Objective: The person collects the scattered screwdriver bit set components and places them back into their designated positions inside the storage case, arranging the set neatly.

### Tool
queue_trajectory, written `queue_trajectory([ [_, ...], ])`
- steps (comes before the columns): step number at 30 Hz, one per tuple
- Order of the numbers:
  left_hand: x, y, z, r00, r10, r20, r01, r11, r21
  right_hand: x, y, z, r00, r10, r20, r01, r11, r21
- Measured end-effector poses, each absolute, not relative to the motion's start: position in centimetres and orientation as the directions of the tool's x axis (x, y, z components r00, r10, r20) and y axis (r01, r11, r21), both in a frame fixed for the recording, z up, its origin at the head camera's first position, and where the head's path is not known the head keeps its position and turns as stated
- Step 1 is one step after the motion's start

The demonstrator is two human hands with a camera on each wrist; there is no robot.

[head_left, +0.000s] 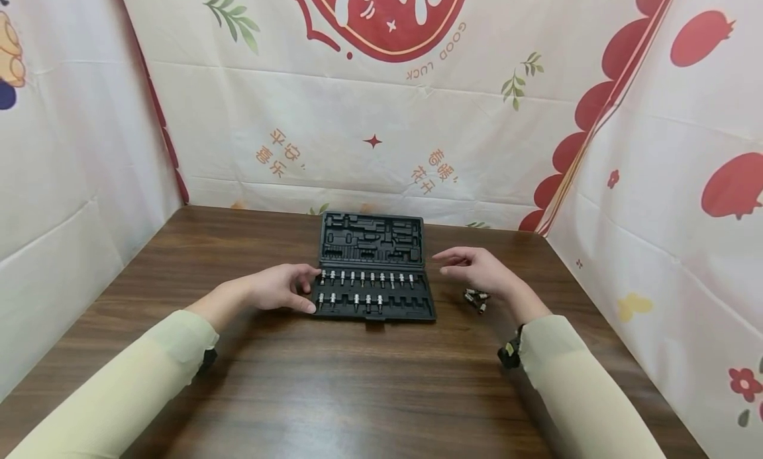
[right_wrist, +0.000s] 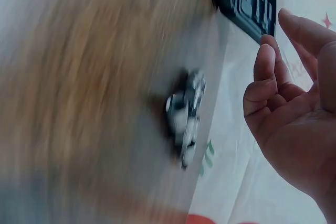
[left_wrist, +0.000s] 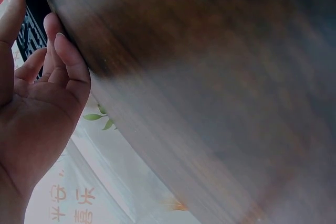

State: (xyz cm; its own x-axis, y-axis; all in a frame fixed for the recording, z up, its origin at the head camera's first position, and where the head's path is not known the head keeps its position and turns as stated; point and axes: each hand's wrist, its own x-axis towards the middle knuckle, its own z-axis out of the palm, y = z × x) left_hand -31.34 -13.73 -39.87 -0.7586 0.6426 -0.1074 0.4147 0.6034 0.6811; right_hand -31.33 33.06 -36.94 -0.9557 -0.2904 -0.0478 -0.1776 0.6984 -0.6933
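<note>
A black plastic case [head_left: 411, 306] lies with its lid [head_left: 372, 239] raised toward the back. Small silver-topped bit sockets [head_left: 362, 280] stand along its rear row, and several more occupy the left and middle of the front row. My left hand [head_left: 277, 287] rests at the case's left edge, thumb by the front corner and fingers at the side. To the right of the case, my right hand [head_left: 479, 270] hovers with relaxed fingers and holds nothing. Below it on the table is a small heap of loose bit sockets [head_left: 477, 300], blurred in the right wrist view.
The dark wood table [head_left: 334, 386] stretches in front of the case. A printed white cloth [head_left: 357, 114] hangs behind it, with more cloth at both sides. Dark straps [head_left: 510, 353] show at the sleeve cuffs.
</note>
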Motion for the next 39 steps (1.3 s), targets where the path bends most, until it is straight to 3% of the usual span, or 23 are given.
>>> queue_trajectory([
  [5,-31.4,-13.6,-39.7,-0.764,0.634,-0.119,0.404,0.613,0.679,-30.4,35.8,-37.1,-0.963,-0.267,-0.043,-0.156,0.678,-0.718],
  [19,-31.3,-13.8,-39.6,-0.758,0.644,-0.107,0.421,0.607,0.674,-29.5,42.5,-38.9,-0.976,-0.206,-0.065,-0.118,0.758,-0.642],
  [39,-31.2,-13.7,-39.7,-0.762,0.637,-0.115,0.408,0.611,0.679,-30.1,44.0,-39.2,-0.960,-0.266,-0.086,-0.170,0.800,-0.576],
])
